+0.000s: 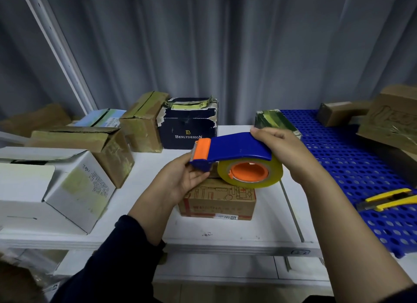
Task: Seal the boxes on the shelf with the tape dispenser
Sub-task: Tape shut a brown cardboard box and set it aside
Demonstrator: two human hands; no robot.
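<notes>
A blue-and-orange tape dispenser (234, 149) is held in both hands over a small brown box (218, 201) set on the white shelf (225, 235). The blue handle is enclosed in the grip of the right hand (286, 149), while the cutter end is pinched in the grip of the left hand (180, 181) (fingers curled under it). A navy box (188, 126) and a white box (74, 190) are seen behind and to the left. A yellow utility knife (388, 200) is laid on a blue perforated mat (352, 167) at right.
</notes>
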